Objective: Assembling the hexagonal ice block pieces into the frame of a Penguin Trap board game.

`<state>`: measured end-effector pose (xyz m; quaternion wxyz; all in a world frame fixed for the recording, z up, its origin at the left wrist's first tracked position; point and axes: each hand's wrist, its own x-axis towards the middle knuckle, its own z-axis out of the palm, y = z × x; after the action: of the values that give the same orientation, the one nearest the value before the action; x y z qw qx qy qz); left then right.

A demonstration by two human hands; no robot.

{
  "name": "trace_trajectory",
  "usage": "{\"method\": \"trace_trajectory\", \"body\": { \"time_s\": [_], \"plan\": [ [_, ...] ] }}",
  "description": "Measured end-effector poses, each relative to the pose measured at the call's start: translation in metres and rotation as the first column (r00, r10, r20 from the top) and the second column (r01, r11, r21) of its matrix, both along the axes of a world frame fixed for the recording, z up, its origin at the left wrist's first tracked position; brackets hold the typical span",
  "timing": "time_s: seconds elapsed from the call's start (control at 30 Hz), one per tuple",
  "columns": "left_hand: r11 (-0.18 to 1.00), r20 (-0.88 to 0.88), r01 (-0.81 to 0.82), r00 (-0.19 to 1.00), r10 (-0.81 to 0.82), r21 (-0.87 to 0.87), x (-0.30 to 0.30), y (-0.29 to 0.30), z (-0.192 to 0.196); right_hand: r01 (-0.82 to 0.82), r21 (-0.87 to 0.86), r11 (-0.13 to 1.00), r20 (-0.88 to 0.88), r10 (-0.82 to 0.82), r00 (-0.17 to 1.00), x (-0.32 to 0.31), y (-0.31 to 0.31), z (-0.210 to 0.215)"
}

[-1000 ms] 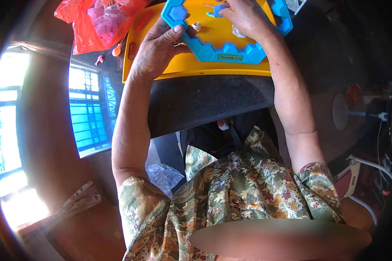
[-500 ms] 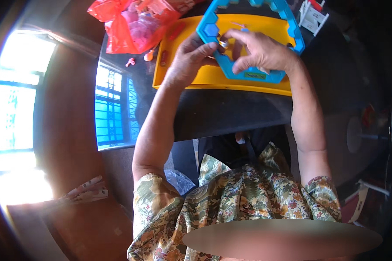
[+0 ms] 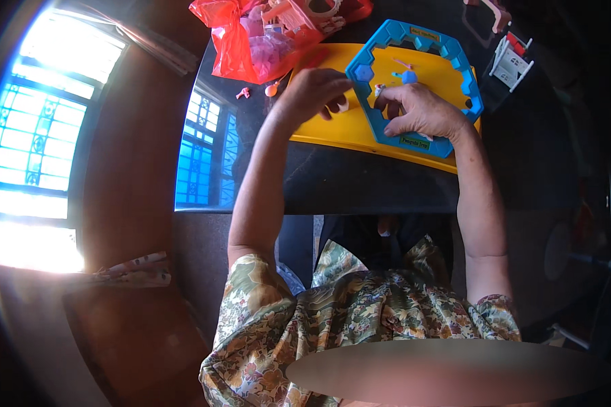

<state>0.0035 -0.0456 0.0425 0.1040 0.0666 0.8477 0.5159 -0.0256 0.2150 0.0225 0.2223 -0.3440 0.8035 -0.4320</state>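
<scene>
A blue frame [image 3: 472, 81] with a notched inner edge lies tilted on a yellow tray [image 3: 346, 139]. A pale blue hexagonal piece [image 3: 364, 72] sits at its left side. Over the frame's opening is my right hand [image 3: 428, 114], fingers curved downward and thumb held apart. Close to its fingertips is a small whitish piece [image 3: 379, 89]; whether they touch it I cannot tell. Left of the frame, my left hand [image 3: 309, 100] hovers above the tray with fingers loosely bent and apart, nothing visible in them. A blue piece [image 3: 409, 77] lies inside the frame's opening.
A red plastic bag [image 3: 234, 47] with pink toy parts stands at the back left. Small pink [image 3: 243, 93] and orange [image 3: 271, 89] toys lie beside it. To the right are a white toy rack [image 3: 510, 64] and a pink toy part [image 3: 499, 15] on the black table [image 3: 360, 186].
My left hand has come off the frame's left edge and moved away from it. My right hand stays over the frame. The whole view has shifted, showing more of the table's far side.
</scene>
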Motion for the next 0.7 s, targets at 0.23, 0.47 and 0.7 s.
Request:
{"method": "trace_trajectory", "body": {
  "time_s": [0.23,0.47,0.7],
  "plan": [
    [0.732,-0.817,-0.519,0.57,-0.088,-0.441,-0.111,-0.084,0.0,0.017,0.095,0.995,0.056,-0.022,0.998,0.008,-0.006,-0.005],
    [0.482,-0.35,-0.216,0.914,-0.207,-0.849,-0.105,-0.15,-0.039,0.015,0.104,0.994,0.051,-0.021,0.998,0.015,0.001,-0.008],
    [0.483,-0.329,-0.236,0.937,-0.116,-0.843,-0.105,-0.127,-0.014,-0.013,0.16,0.987,0.083,0.0,0.997,0.021,0.006,-0.001]
  ]
}}
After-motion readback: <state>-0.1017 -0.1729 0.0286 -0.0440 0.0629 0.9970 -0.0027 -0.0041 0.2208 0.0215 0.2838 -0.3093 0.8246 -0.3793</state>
